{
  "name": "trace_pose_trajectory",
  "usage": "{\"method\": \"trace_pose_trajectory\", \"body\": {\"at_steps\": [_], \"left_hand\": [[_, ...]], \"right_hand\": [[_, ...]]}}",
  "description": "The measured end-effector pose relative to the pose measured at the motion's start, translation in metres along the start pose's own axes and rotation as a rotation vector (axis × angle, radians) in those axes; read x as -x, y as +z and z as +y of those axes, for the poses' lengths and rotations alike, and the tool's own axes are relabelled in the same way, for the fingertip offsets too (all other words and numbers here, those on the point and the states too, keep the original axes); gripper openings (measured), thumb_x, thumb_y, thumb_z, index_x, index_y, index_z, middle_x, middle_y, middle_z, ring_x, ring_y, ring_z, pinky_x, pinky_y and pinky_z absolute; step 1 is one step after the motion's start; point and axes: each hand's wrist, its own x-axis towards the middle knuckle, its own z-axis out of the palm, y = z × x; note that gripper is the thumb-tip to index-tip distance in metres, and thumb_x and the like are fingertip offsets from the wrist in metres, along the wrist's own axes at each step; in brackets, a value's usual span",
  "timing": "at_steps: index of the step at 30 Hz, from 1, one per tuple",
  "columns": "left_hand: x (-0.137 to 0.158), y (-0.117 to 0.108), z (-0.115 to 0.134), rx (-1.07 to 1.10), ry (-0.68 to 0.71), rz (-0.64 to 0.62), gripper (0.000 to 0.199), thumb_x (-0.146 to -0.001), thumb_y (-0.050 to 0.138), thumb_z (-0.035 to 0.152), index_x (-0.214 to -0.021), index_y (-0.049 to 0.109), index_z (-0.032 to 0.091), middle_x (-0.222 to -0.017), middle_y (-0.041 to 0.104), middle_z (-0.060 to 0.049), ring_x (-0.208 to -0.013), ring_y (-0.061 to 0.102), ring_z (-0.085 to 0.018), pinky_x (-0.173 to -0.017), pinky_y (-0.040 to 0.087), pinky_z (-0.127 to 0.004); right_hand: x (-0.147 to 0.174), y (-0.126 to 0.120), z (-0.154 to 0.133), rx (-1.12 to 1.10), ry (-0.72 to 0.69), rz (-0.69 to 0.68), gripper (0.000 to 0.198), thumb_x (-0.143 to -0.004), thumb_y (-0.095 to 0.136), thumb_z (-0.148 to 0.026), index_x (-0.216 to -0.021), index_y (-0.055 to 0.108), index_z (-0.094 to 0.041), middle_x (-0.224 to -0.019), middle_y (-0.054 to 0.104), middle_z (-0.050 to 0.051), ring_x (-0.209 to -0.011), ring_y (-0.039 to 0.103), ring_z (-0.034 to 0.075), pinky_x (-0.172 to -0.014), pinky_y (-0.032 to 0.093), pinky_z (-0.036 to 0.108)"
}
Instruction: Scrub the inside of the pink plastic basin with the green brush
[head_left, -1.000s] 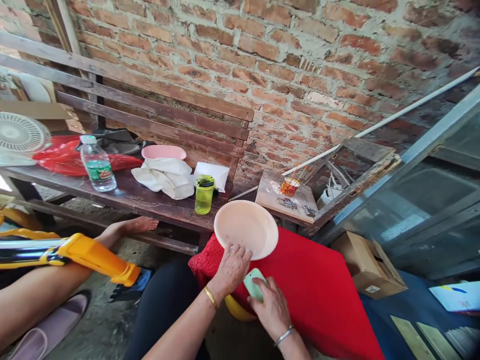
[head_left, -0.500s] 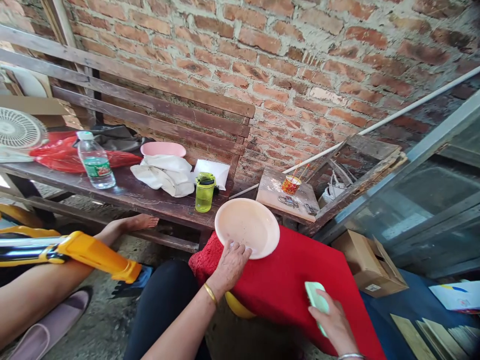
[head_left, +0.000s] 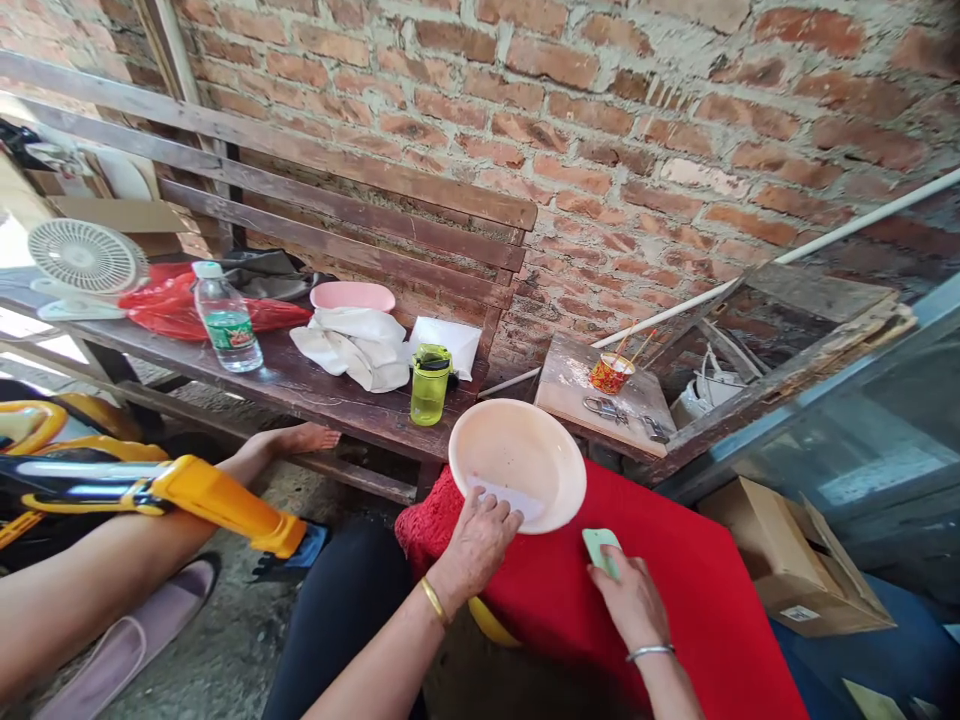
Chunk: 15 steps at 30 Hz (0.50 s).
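A cream-coloured basin (head_left: 566, 440) stands at the near-left part of a red-covered table (head_left: 697, 580). My left hand (head_left: 480, 530), with a gold bangle at the wrist, reaches over the basin's near rim. Its bent fingers are on a thin, whitish flat piece (head_left: 529, 503) inside the basin; the thumb side is partly hidden. A few dark specks show on the basin's inside. To the right of the basin, my right hand (head_left: 630, 590) grips a mint-green, rounded flat slab (head_left: 602, 548) over the red cloth. The slab's lower part is covered by the fingers.
A wooden bench behind holds a green drinking bottle (head_left: 430, 390), a white cloth (head_left: 360, 350), a water bottle (head_left: 229, 325) and a fan (head_left: 86, 258). A small stand (head_left: 559, 375) bears a red-yellow cup. Another person's leg (head_left: 150, 545) is at left, a cardboard box (head_left: 787, 560) at right.
My right hand has brought the mint-green slab leftward and up, nearer the basin. More of the whitish piece shows under my left fingers. The view has shifted left.
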Motion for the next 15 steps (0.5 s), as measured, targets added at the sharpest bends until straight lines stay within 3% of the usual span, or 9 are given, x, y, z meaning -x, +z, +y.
{"method": "trace_pose_trajectory", "body": {"at_steps": [2,7,9,11,15], "left_hand": [[0.000,-0.001,0.000,0.001,0.003,0.002,0.025,-0.091,0.049,0.006,-0.104,0.061,0.023,-0.089,0.063,-0.003,-0.092,0.055,-0.024,-0.106,0.033,-0.049],[0.002,0.003,0.000,-0.001,0.008,0.034,0.026,-0.092,0.050,0.008,-0.110,0.061,0.024,-0.091,0.063,-0.003,-0.093,0.054,-0.024,-0.107,0.032,-0.049],[0.002,0.006,0.000,-0.001,0.007,0.046,0.029,-0.090,0.051,0.007,-0.111,0.061,0.024,-0.092,0.064,-0.003,-0.094,0.055,-0.024,-0.107,0.031,-0.049],[0.003,0.009,-0.001,0.001,0.000,0.050,0.031,-0.090,0.051,0.006,-0.112,0.061,0.024,-0.093,0.064,-0.003,-0.095,0.055,-0.024,-0.107,0.031,-0.050],[0.003,0.008,0.001,0.015,-0.014,0.026,0.026,-0.091,0.052,0.008,-0.108,0.063,0.023,-0.092,0.063,-0.003,-0.095,0.055,-0.024,-0.107,0.031,-0.050]], "right_hand": [[0.004,0.000,-0.001,-0.012,0.038,0.005,0.043,-0.094,0.048,-0.042,-0.129,0.063,-0.023,-0.109,0.065,0.010,-0.103,0.065,0.024,-0.085,0.049,0.032],[0.012,0.018,-0.050,-0.105,-0.095,0.010,0.039,-0.090,0.054,-0.040,-0.124,0.065,-0.025,-0.110,0.065,0.008,-0.102,0.065,0.023,-0.083,0.049,0.031],[0.005,0.022,-0.046,-0.095,-0.118,0.042,0.040,-0.089,0.054,-0.039,-0.125,0.065,-0.027,-0.112,0.064,0.008,-0.100,0.065,0.023,-0.084,0.049,0.031],[-0.003,0.021,-0.013,-0.084,-0.068,0.068,0.042,-0.088,0.052,-0.040,-0.125,0.066,-0.027,-0.112,0.064,0.007,-0.098,0.065,0.022,-0.085,0.049,0.032],[-0.008,0.009,0.105,-0.178,0.231,0.203,0.055,-0.084,0.046,-0.056,-0.123,0.068,-0.024,-0.095,0.066,0.011,-0.090,0.067,0.029,-0.079,0.053,0.041]]}}
